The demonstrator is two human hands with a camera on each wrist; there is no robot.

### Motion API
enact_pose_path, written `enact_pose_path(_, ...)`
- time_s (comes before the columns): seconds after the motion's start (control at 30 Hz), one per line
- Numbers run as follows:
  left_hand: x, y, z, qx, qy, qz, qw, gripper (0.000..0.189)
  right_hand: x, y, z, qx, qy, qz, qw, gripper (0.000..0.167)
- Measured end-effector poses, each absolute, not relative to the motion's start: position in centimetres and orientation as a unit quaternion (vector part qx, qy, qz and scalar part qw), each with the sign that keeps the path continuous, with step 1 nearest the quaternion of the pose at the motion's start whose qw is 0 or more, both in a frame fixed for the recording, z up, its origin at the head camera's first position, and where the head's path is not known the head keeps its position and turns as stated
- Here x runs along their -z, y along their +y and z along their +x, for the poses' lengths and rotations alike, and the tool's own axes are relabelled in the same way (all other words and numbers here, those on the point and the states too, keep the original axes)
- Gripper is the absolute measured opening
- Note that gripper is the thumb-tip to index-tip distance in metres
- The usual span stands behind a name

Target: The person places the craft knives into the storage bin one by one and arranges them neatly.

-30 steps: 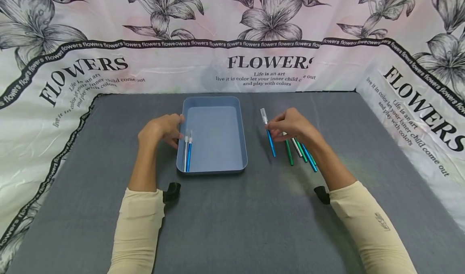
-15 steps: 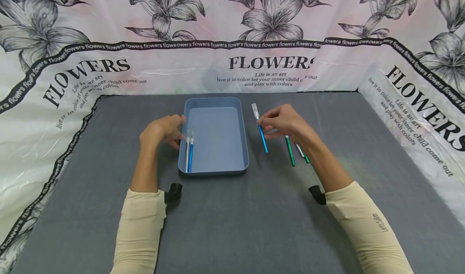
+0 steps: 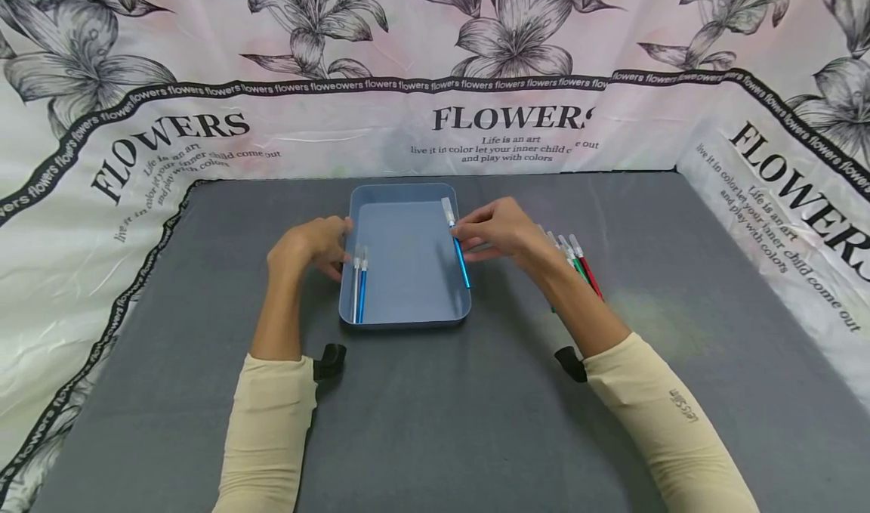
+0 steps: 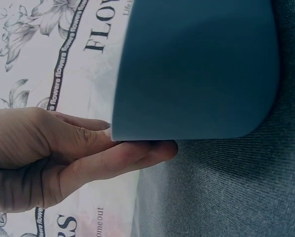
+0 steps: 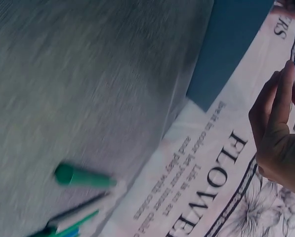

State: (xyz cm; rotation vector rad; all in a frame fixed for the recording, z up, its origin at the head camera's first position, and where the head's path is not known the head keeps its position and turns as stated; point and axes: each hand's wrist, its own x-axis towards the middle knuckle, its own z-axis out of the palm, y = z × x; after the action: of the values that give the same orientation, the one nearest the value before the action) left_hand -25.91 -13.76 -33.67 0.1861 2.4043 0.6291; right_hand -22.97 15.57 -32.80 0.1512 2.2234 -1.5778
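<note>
My left hand (image 3: 309,245) grips the left rim of the blue-grey tray (image 3: 408,271); in the left wrist view, the thumb is at the edge and the fingers lie along the outer wall (image 4: 196,74). A silver craft knife (image 3: 356,290) and a blue one (image 3: 362,294), both with clear caps, lie side by side along the tray's left side. My right hand (image 3: 499,230) pinches another blue craft knife (image 3: 461,262) near its cap, over the tray's right rim. Only a bit of its blue handle shows in the right wrist view.
Right of the tray, partly behind my right forearm, several capped craft knives lie on the grey cloth, among them a red one (image 3: 591,275) and a green one (image 3: 580,267). A flower-printed sheet (image 3: 503,128) stands along the back and sides.
My right hand has carried the blue craft knife leftward from beside the other knives to the tray's right rim. The left hand keeps its hold on the tray.
</note>
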Motion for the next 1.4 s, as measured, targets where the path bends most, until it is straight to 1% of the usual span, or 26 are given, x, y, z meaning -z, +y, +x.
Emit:
enact_pose_path(0.17, 33.5, -13.5, -25.9, -0.236, 0.917, 0.073, 0.314, 0.079, 33.4, 14.0, -23.4, 0.576, 0.785, 0.063, 0.219, 0.028)
enact_pose_path(0.3, 33.4, -13.3, -26.1, -0.227, 0.919, 0.075, 0.314, 0.078, 34.1, 12.6, -23.8, 0.578, 0.779, 0.064, 0.234, 0.029)
enact_pose_path(0.4, 33.3, -13.4, -26.2, -0.226, 0.920, 0.080, 0.310, 0.078, 34.7, 11.1, -24.0, 0.575, 0.779, 0.060, 0.244, 0.029)
enact_pose_path(0.6, 33.3, -13.6, -25.9, -0.243, 0.915, 0.081, 0.311, 0.081, 36.1, 7.9, -23.8, 0.561, 0.783, 0.043, 0.264, 0.024)
enact_pose_path(0.77, 33.3, -13.8, -25.8, -0.241, 0.915, 0.083, 0.313, 0.079, 36.8, 5.9, -23.9, 0.547, 0.788, 0.048, 0.278, 0.022)
enact_pose_path(1.0, 33.4, -13.7, -25.9, -0.245, 0.912, 0.080, 0.319, 0.081, 37.2, 4.8, -23.6, 0.541, 0.793, 0.042, 0.277, 0.022)
enact_pose_path(1.17, 33.2, -13.7, -25.9, -0.226, 0.917, 0.093, 0.315, 0.079, 37.4, 4.6, -23.6, 0.548, 0.789, 0.045, 0.274, 0.022)
enact_pose_path(1.33, 33.2, -13.9, -25.9, -0.206, 0.923, 0.108, 0.307, 0.068, 37.7, 3.7, -23.7, 0.554, 0.784, 0.040, 0.276, 0.021)
enact_pose_path(1.4, 33.3, -14.0, -25.9, -0.203, 0.924, 0.110, 0.305, 0.068, 37.9, 3.4, -23.7, 0.558, 0.783, 0.035, 0.273, 0.021)
